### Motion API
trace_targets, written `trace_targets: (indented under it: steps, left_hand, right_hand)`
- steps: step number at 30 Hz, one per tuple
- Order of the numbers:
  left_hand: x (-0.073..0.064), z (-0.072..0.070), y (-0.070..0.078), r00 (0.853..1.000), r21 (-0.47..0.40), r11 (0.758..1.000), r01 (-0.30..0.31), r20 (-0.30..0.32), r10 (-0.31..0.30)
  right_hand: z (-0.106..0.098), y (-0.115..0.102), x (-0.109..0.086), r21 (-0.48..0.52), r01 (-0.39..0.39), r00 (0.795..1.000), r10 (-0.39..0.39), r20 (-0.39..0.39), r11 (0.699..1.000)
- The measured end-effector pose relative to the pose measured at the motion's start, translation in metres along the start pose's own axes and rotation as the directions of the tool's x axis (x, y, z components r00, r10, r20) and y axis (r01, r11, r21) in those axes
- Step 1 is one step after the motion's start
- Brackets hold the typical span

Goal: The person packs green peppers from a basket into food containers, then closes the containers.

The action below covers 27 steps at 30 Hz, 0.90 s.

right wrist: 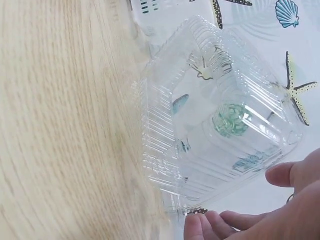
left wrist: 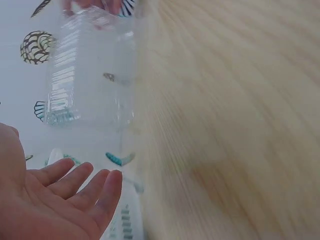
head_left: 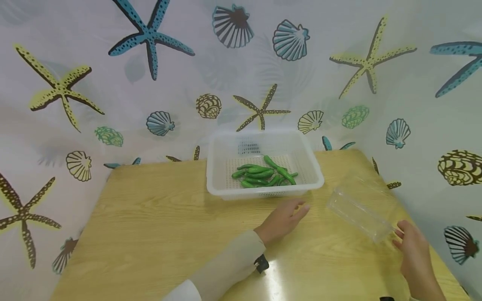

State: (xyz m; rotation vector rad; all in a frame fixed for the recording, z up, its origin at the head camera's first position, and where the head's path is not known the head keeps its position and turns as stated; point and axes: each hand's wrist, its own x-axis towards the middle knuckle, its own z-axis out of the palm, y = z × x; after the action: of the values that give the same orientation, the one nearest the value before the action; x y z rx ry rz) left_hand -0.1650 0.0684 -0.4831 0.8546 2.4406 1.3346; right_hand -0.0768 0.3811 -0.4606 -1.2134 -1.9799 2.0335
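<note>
A clear plastic food box (head_left: pixel 359 215) sits at the right of the wooden table, beyond the basket's right corner. My right hand (head_left: pixel 414 248) is at its near right end; in the right wrist view the thumb (right wrist: pixel 281 175) and fingertips (right wrist: pixel 195 225) hold its edge. My left hand (head_left: pixel 282 219) hovers before the white basket (head_left: pixel 263 192), fingers loosely bent and holding nothing. In the left wrist view its palm faces up beside the box (left wrist: pixel 92 75). Several green chili peppers (head_left: pixel 260 175) lie inside the basket.
The wooden table (head_left: pixel 150 225) meets a hanging cloth (head_left: pixel 180 92) printed with starfish and shells at the back and sides. The cloth rises close behind the basket and to the right of my right hand.
</note>
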Motion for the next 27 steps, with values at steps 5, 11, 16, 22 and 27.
trace_targets:
  steps: [5,11,16,22,27]
  left_hand:
    - [0.021,0.014,0.011,0.998,-0.227,0.974,0.023,0.064,-0.009]
    - [0.04,0.023,0.026,0.996,-0.278,0.957,0.082,0.068,-0.065]
    - [0.053,0.029,0.033,0.994,-0.323,0.942,0.096,0.073,-0.076]
    - [0.062,0.039,0.044,0.993,-0.302,0.946,0.116,0.054,-0.105]
    - [0.058,0.049,0.053,0.989,-0.308,0.94,0.147,0.026,-0.146]
  right_hand:
    - [-0.015,0.013,0.022,-0.031,0.017,0.992,-0.012,0.129,0.999]
    - [-0.019,0.02,0.029,0.04,-0.016,0.976,0.007,0.218,0.999]
    - [-0.015,0.02,0.025,0.05,0.0,0.964,-0.013,0.265,0.999]
    - [-0.016,0.02,0.023,0.045,0.002,0.946,-0.016,0.323,0.999]
    - [-0.016,0.024,0.023,0.012,0.024,0.937,-0.027,0.349,1.0]
